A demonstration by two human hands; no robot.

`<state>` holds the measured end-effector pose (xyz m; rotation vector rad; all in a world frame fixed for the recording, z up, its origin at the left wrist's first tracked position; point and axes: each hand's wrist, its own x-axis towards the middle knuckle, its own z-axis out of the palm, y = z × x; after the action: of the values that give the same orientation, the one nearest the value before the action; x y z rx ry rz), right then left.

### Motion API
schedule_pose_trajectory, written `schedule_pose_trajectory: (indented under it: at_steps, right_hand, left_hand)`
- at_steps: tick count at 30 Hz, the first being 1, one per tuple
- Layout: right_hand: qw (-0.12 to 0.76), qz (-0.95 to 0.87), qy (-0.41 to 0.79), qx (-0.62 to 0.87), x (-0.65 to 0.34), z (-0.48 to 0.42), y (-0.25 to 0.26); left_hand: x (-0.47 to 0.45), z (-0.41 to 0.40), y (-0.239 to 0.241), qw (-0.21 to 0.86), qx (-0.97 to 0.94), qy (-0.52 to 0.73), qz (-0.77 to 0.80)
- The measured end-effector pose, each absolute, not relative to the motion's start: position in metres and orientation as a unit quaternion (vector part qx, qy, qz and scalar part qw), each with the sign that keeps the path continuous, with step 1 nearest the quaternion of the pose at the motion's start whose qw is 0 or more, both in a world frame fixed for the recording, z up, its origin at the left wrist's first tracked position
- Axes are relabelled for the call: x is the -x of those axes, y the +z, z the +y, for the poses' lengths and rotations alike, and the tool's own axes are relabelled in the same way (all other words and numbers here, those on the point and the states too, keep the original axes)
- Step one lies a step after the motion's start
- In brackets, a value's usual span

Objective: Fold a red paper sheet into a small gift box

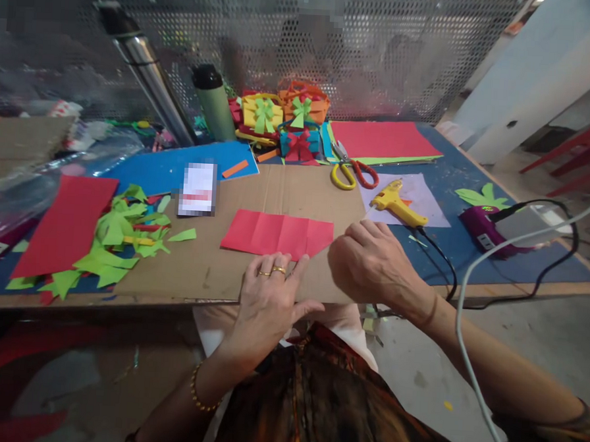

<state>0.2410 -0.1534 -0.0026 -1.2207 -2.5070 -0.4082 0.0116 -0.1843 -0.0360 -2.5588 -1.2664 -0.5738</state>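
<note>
A strip of red paper (279,233) with several upright creases lies on a cardboard sheet (198,275) in front of me. My left hand (271,299) rests flat at the strip's lower edge, fingertips touching it and thumb stretched out to the right. Just right of the strip, my right hand (376,265) is curled into a fist low over the cardboard. Its fingers are folded under, so anything inside is hidden. Beyond it, a yellow glue gun (397,203) lies on pale purple paper (431,205), near scissors (350,168) with red and yellow handles.
Green paper cutouts (117,225) and a red sheet (70,216) lie left. Small paper baskets (261,114), a steel flask (149,68) and a green bottle (215,105) stand behind. A purple power strip (487,228) sits right; a white cable (462,322) crosses my right forearm.
</note>
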Motion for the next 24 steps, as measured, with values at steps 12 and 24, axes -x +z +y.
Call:
schedule_pose_trajectory:
  at_steps: [12,24]
  right_hand:
    - [0.197,-0.910,-0.013,0.363,-0.224,-0.162,-0.023]
    - [0.194,-0.908,-0.007,0.370,-0.224,-0.163,-0.021]
  left_hand:
    - [-0.008,-0.186,-0.048,0.093,0.864,-0.223,-0.442]
    - [-0.010,-0.189,-0.043,0.111,0.875,-0.177,-0.437]
